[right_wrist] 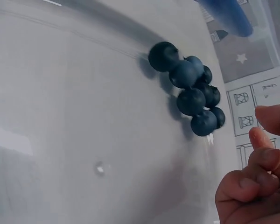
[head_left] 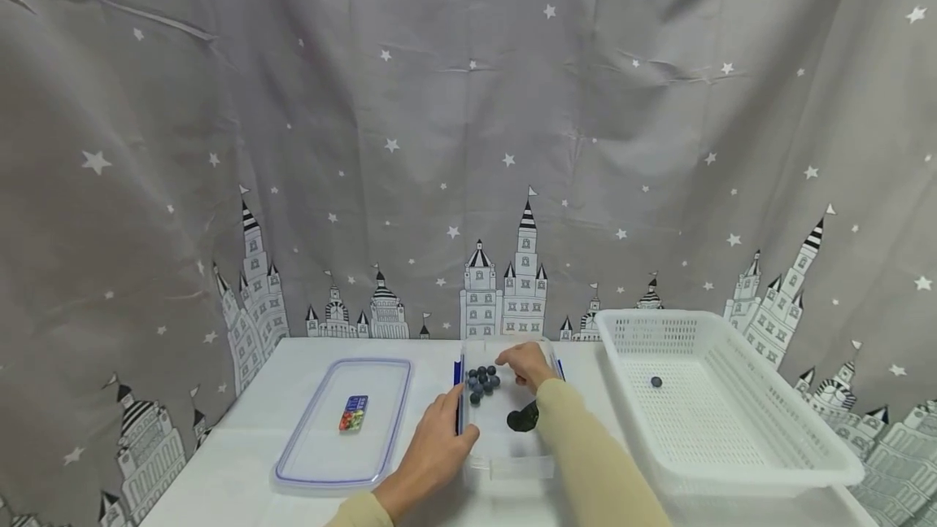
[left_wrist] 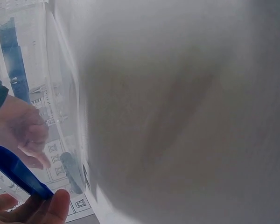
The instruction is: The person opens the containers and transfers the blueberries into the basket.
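Nearest, low in the centre of the head view, my left hand (head_left: 432, 450) rests on the left wall of the clear box (head_left: 512, 462), thumb hooked at the rim by its blue clip (head_left: 459, 401); the fingers grip that edge. Just past it my right hand (head_left: 529, 364) reaches into the box from the right, fingers loosely curled and holding nothing that I can see, fingertips just beside the berries (head_left: 481, 381). From the right wrist view the berries (right_wrist: 192, 91) sit bunched together on the clear floor, upper centre of the frame, with my fingers (right_wrist: 256, 172) at lower right, near them but apart. A dark patch (head_left: 523, 418) shows in the box beside my sleeve; I cannot tell what it is. Left of the box lies the lid (head_left: 344, 421), flat on the table (head_left: 241, 446), with a small coloured label at its middle. On the right stands a white basket (head_left: 732, 462) with one berry (head_left: 655, 381) on its floor. Farthest back hangs the grey curtain (head_left: 468, 128).
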Demonstrator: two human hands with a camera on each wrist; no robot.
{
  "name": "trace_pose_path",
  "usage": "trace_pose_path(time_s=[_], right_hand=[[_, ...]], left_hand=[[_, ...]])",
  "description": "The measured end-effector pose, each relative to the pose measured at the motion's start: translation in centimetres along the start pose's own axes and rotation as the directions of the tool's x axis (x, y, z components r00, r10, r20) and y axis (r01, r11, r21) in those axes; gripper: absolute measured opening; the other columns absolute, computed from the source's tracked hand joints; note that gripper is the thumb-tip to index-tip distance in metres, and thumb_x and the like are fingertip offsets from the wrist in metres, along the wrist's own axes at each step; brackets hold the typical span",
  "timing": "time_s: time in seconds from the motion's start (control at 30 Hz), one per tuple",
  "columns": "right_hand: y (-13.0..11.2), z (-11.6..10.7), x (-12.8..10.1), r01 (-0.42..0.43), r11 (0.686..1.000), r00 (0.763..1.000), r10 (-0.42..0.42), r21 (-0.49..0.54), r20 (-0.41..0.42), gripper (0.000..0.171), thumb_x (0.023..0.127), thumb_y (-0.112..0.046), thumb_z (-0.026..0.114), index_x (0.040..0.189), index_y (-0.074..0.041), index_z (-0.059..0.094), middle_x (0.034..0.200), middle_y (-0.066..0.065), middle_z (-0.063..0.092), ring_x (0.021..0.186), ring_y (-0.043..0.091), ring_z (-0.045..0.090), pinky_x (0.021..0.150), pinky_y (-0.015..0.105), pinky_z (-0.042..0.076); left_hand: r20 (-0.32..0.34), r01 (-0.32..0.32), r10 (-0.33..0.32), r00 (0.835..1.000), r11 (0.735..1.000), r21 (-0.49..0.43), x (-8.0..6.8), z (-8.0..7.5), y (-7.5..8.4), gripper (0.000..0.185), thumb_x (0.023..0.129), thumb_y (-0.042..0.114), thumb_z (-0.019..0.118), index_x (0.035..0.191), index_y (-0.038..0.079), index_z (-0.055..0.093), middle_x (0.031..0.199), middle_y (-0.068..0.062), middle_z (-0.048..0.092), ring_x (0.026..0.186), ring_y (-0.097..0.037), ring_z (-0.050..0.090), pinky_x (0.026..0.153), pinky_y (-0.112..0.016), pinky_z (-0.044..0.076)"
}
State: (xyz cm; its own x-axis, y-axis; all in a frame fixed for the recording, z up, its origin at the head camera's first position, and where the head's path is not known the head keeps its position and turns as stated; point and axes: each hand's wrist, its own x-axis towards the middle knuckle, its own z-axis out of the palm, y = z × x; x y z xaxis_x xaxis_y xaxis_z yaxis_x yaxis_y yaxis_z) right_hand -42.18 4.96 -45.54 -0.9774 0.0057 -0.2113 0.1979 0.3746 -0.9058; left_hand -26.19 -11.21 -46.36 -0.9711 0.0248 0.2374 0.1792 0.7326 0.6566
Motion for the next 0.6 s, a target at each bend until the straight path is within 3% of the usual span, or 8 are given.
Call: trace_pose_path(time_s=[0.17, 0.37, 0.6], right_hand=[[0.7, 0.8, 0.1, -0.047, 0.999, 0.997, 0.046, -0.015, -0.057, 0.036, 0.082, -0.015, 0.076, 0.113, 0.002, 0.069, 0.065, -0.002, 0.035, 0.051, 0.011, 0.033, 0.048, 0.024, 0.033], [1.0, 1.1, -0.1, -0.038, 0.999, 0.998, 0.037, -0.019, -0.045, 0.021, 0.082, -0.012, 0.076, 0.095, -0.001, 0.065, 0.062, -0.002, 0.038, 0.047, 0.010, 0.035, 0.045, 0.024, 0.034], [1.5, 1.2, -0.3, -0.020, 0.999, 0.999, 0.020, -0.026, -0.036, 0.020, 0.081, -0.012, 0.076, 0.090, 0.000, 0.063, 0.064, 0.001, 0.043, 0.049, 0.011, 0.037, 0.046, 0.024, 0.036]], left_hand=[[0.008, -0.012, 0.012, 1.000, 1.000, 0.002, -0.2, 0.2, 0.0, 0.072, 0.086, 0.026, 0.061, 0.150, -0.001, 0.041, 0.137, -0.020, 0.055, 0.127, -0.037, 0.053, 0.107, -0.057, 0.042], [-0.013, -0.026, 0.026, 1.000, 1.000, 0.004, -0.1, 0.1, 0.0, 0.071, 0.086, 0.025, 0.061, 0.150, -0.001, 0.042, 0.135, -0.019, 0.056, 0.125, -0.036, 0.054, 0.107, -0.056, 0.043], [-0.023, -0.016, 0.016, 1.000, 1.000, 0.008, -0.2, 0.2, -0.2, 0.071, 0.086, 0.025, 0.061, 0.149, 0.000, 0.042, 0.135, -0.019, 0.057, 0.124, -0.035, 0.055, 0.105, -0.056, 0.044]])
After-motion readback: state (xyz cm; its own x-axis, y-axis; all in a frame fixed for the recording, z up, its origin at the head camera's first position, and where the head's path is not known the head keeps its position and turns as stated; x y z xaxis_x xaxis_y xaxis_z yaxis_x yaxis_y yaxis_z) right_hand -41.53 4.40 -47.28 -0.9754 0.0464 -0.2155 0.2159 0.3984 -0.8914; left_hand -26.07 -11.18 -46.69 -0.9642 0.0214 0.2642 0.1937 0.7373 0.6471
